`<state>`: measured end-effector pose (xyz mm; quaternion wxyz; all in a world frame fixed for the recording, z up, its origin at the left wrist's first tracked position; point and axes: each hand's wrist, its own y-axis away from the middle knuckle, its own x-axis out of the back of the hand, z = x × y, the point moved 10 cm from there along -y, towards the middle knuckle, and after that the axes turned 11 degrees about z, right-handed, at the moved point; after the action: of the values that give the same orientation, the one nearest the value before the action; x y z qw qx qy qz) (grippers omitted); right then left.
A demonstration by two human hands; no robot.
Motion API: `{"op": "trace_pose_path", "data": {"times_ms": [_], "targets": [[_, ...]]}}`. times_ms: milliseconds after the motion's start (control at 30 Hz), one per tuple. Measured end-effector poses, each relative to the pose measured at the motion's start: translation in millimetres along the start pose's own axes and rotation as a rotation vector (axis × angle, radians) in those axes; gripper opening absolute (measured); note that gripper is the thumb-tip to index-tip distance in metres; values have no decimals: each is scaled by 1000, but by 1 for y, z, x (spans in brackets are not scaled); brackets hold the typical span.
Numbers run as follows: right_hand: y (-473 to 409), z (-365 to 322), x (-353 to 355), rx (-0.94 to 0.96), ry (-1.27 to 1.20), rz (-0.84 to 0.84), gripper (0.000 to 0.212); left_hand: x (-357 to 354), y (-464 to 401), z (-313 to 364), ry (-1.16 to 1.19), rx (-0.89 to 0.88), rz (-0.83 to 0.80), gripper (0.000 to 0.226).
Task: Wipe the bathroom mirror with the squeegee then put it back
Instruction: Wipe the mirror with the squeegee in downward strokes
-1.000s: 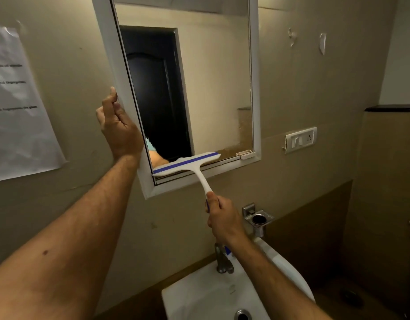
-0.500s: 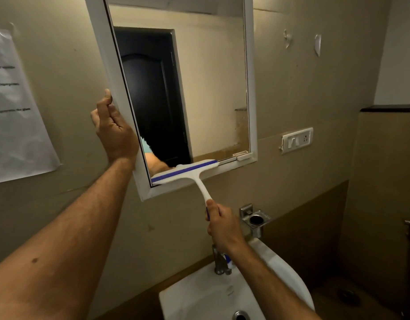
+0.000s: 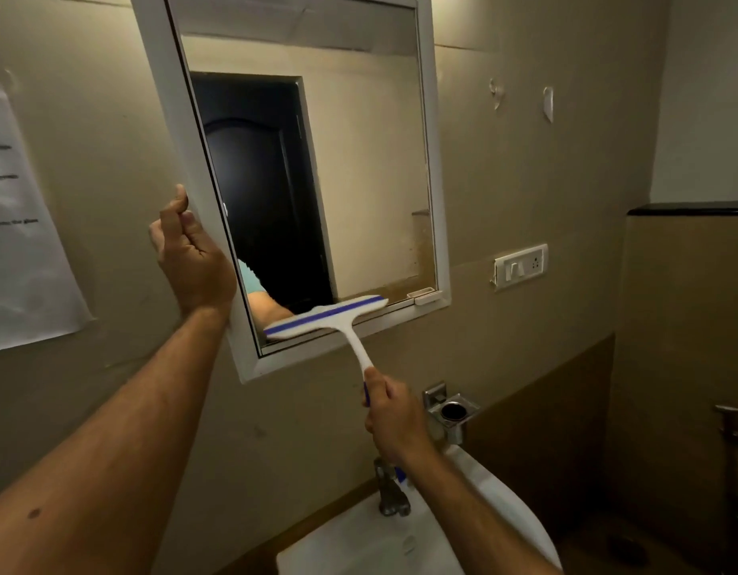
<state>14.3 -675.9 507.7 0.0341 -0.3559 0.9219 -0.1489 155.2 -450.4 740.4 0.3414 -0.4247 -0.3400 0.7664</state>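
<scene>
Right hand (image 3: 394,412) fingers clamped on white blue-striped plastic squeegee (image 3: 329,319) at white-framed wall mirror (image 3: 359,180) bottom; left hand (image 3: 192,259), fingers curled, steadies frame. Keep blade flat, pressure even.

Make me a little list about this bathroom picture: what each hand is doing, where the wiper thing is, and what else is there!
left hand: gripping the left edge of the mirror frame
right hand: holding the squeegee handle
squeegee: white with a blue strip, blade at the bottom of the mirror glass
below: white sink with a metal tap
wall: paper sheet at left, switch plate at right
</scene>
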Motion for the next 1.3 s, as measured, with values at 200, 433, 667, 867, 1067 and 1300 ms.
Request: {"op": "trace_pose_path", "data": {"times_ms": [200, 433, 667, 867, 1067, 1300], "targets": [[-5, -23, 3, 44, -17, -7, 42, -2, -1, 3, -8, -13, -8, 35], [-26, -61, 6, 85, -37, 9, 45, -2, 0, 3, -15, -22, -15, 36], [-6, 8, 6, -22, -20, 2, 43, -4, -1, 2, -7, -21, -20, 35], [-9, -21, 10, 11, -27, 10, 42, -2, -1, 5, -35, -34, -33, 34], [-21, -69, 4, 51, -49, -3, 46, -5, -1, 6, -73, 10, -84, 33], [-3, -16, 7, -15, -5, -5, 41, -7, 0, 3, -107, 73, -106, 33]]}}
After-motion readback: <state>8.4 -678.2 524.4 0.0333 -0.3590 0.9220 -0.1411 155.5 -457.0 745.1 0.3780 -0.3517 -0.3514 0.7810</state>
